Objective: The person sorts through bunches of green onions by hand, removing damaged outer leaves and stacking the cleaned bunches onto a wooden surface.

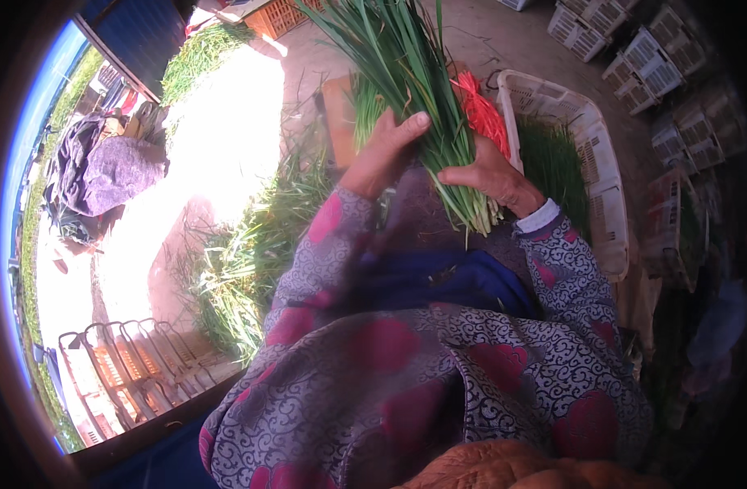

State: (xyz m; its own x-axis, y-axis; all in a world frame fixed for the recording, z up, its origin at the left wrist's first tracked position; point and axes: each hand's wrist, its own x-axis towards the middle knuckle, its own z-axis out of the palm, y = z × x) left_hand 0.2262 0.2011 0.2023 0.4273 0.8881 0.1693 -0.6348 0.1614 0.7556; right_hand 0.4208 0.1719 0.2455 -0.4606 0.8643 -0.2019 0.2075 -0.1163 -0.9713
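Note:
A thick bunch of long green chives [426, 90] is held up in front of me, its leaf tips fanning to the upper left and its pale cut ends pointing down. My right hand [492, 175] grips the lower stalks from the right, thumb across the front. On the left side, my left hand [386, 155] holds the bunch with its thumb at the edge of the leaves; its other fingers are mostly hidden behind. Beyond the hands, more chives [367, 110] lie on a brown board [338, 114]. A bundle of red ties [482, 114] lies just right of the bunch.
To the right, a white plastic crate [608, 175] contains chives. More crates [650, 61] are stacked at the far right. Loose leaves [243, 277] are heaped on the floor at my left. Orange crates [137, 367] stand at lower left, and dark cloths [117, 175] lie in the sunlight.

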